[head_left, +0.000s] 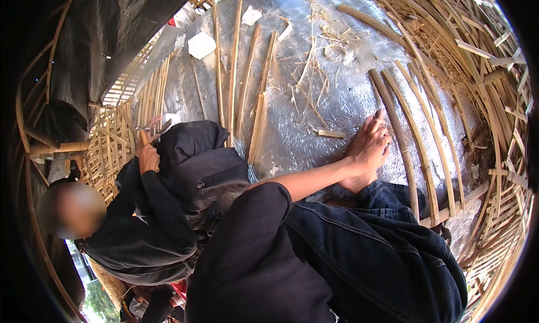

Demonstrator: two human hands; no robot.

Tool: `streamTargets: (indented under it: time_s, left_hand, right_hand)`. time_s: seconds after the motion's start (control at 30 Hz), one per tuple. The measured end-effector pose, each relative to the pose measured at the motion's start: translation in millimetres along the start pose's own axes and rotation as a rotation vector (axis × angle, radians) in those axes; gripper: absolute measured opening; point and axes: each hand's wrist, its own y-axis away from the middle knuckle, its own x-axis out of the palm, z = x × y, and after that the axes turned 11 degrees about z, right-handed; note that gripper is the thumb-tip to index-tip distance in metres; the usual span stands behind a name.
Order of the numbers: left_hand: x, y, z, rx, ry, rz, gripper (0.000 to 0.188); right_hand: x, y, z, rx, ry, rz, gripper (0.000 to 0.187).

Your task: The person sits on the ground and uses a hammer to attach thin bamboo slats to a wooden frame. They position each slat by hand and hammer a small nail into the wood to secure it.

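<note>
My left hand (370, 140) is at the end of a bare forearm that comes out of a black short sleeve. Its fingers curl together just above my bare foot (359, 182), close to a dark bamboo strip (394, 121). Whatever the fingers close on, if anything, is hidden. Several long split bamboo strips (418, 126) lie side by side to the right of the hand. A short pale bamboo piece (331, 133) rests on the silvery sheet (303, 109) just left of it. My right hand is out of sight.
At left, a co-worker in black has a hand (149, 157) around a wooden-handled tool. More bamboo strips (233, 64) lie between us. Pale fibre shavings (337, 39) and white scraps (201, 45) litter the sheet. A woven bamboo wall (494, 115) curves along the right.
</note>
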Motion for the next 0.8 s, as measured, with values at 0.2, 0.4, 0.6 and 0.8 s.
streamTargets:
  time_s: [0.2, 0.4, 0.6, 0.8]
  left_hand:
    - [-12, 2, -5, 0.003, -0.063, 0.011, 0.018]
    - [-29, 7, 2, -0.061, 0.207, -0.279, 0.015]
    - [-132, 69, 114, -0.545, -0.155, -0.684, 0.025]
    - [-184, 170, 231, -1.276, -0.446, -0.300, 0.052]
  right_hand:
    - [-1, 2, -1, -0.018, -0.038, -0.011, 0.072]
    - [-13, -3, -10, -0.065, -0.078, -0.073, 0.079]
    - [42, 31, 37, -0.008, -0.234, 0.075, 0.089]
    - [37, 28, 29, 0.063, -0.240, 0.173, 0.093]
